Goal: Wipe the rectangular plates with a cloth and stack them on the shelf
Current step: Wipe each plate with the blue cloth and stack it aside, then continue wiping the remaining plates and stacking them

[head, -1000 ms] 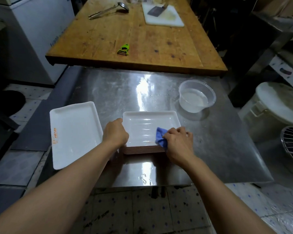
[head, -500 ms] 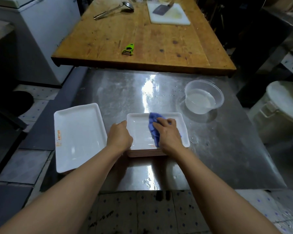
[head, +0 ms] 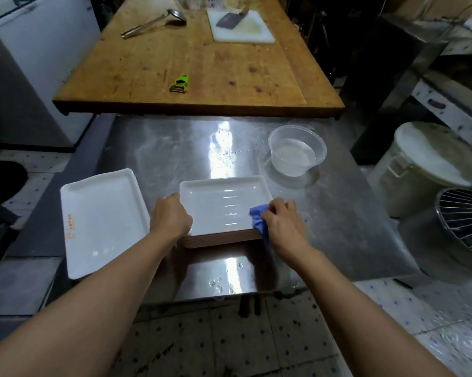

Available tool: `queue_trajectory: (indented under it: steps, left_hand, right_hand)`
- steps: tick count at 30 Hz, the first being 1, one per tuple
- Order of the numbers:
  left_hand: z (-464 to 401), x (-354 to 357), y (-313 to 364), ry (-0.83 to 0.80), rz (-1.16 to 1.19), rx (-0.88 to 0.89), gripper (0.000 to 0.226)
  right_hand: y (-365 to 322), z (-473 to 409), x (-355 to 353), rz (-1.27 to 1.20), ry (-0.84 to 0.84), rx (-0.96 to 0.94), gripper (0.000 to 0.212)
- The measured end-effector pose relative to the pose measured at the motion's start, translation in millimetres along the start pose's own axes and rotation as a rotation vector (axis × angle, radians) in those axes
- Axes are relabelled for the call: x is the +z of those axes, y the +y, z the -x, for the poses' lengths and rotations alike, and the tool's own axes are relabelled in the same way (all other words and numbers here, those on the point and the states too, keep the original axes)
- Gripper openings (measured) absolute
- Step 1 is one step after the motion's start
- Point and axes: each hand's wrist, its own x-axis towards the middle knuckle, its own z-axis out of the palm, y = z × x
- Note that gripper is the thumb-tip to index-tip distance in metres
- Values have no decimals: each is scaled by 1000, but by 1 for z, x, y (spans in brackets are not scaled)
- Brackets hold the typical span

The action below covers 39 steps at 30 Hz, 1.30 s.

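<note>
A stack of white rectangular plates [head: 221, 205] with brown undersides sits in the middle of the steel table [head: 175, 153]. My left hand [head: 171, 216] grips the stack's near left corner. My right hand [head: 282, 223] holds a crumpled blue cloth [head: 258, 220] against the top plate's near right corner. A single white rectangular plate [head: 101, 221] with orange print lies to the left, partly over the table's left edge.
A clear plastic bowl of water [head: 296, 152] stands at the back right of the steel table. Behind it is a wooden table [head: 196, 63] with a green peeler [head: 180, 83], a ladle [head: 153, 23] and a cutting board with a cleaver [head: 240, 23]. A lidded bucket [head: 430, 164] and wire rack [head: 466, 219] stand at right.
My right hand swept the blue cloth from the middle of the top plate back to its near right corner. My left hand kept its grip on the stack's left corner.
</note>
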Motion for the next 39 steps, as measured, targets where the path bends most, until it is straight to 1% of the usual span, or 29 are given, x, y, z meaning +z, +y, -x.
queue_trajectory:
  steps: [1, 3, 6, 8, 10, 11, 13, 15, 16, 18, 20, 22, 23, 24, 26, 27, 28, 29, 31, 33, 36, 37, 39]
  left_hand:
    - [1, 0, 1, 5, -8, -3, 38]
    - [3, -2, 2, 8, -20, -5, 41]
    - [8, -3, 4, -20, -31, -21, 48]
    - [18, -5, 9, -27, -45, -52, 50]
    - [31, -7, 15, 29, -83, -53, 50]
    - [37, -8, 19, 66, -96, -15, 51]
    - [47, -7, 28, 100, -102, 126, 47]
    - [54, -3, 36, 78, -99, 269, 36]
    - [57, -2, 40, 53, -95, 311, 32]
    - [64, 1, 51, 10, -72, 349, 29]
    - [74, 1, 67, -6, 36, 362, 29]
    - [84, -2, 86, -51, 271, 314, 28]
    - [89, -6, 97, -118, 403, 248, 28]
    - [94, -9, 107, -221, 535, 160, 29]
    - [104, -18, 127, -511, 781, -56, 39]
    - [107, -22, 134, -654, 895, -148, 44]
    - [108, -25, 141, -755, 999, -208, 47]
    - [107, -27, 147, -810, 1094, -246, 50]
    - [100, -29, 159, -823, 1243, -314, 52]
    - [91, -30, 172, -818, 1329, -342, 56]
    - [82, -34, 190, -863, 1432, -369, 60]
    - [80, -35, 195, -865, 1416, -359, 59]
    - [76, -34, 202, -850, 1311, -298, 51]
  right_hand:
    - [2, 2, 0, -56, 18, 46, 26]
    - [7, 6, -1, -154, 49, 152, 25]
    - [22, 14, -8, -254, 123, 195, 19]
    - [32, 20, -17, -448, 191, 258, 14]
    - [39, 23, -25, -585, 226, 373, 13]
    - [40, 23, -28, -627, 225, 424, 15]
    - [43, 22, -31, -703, 225, 481, 17]
    - [43, 22, -34, -765, 249, 506, 18]
    - [43, 23, -35, -799, 265, 512, 19]
    - [43, 25, -36, -895, 292, 532, 19]
    - [43, 28, -38, -1031, 311, 541, 20]
    - [42, 29, -44, -1149, 336, 525, 23]
    - [42, 29, -48, -1202, 346, 506, 28]
    - [41, 28, -53, -1258, 349, 477, 34]
    - [38, 26, -65, -1346, 346, 399, 44]
    - [38, 25, -70, -1352, 354, 354, 45]
    - [38, 25, -75, -1338, 366, 312, 43]
    - [38, 25, -79, -1309, 372, 277, 39]
    - [42, 28, -85, -1260, 357, 226, 30]
    - [49, 31, -90, -1233, 322, 194, 25]
    - [59, 32, -96, -1221, 285, 119, 25]
    - [62, 30, -98, -1234, 272, 98, 26]
    - [66, 27, -102, -1243, 232, 85, 24]
